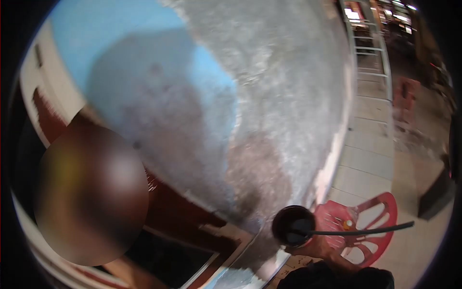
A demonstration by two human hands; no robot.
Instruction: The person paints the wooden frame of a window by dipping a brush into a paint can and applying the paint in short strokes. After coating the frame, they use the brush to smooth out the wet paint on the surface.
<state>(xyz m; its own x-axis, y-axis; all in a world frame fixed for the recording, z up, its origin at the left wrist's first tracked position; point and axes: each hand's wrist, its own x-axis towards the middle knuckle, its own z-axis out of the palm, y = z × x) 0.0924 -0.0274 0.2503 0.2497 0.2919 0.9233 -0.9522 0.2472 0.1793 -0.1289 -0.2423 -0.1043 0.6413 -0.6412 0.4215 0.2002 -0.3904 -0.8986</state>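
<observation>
My right hand (314, 248) is closed around a round dark-brown container (276, 229) at the lower right, gripping it from below. The container's open top faces me, and its inside looks dark. A long thin dark rod (365, 230) leads from inside it over the rim and out to the right. On the left, my left forearm (126, 273) reaches up into a large blurred oval, which hides the left hand and whatever it may hold. Near it is a frame (175, 200) with uneven reddish-brown paint and pale edges.
A wall (284, 58) with grey cement and light-blue paint fills the middle. A red plastic chair (385, 207) stands at the lower right on pale floor tiles (365, 144). Behind it are a metal ladder (370, 49) and a reddish stool-like object (405, 98).
</observation>
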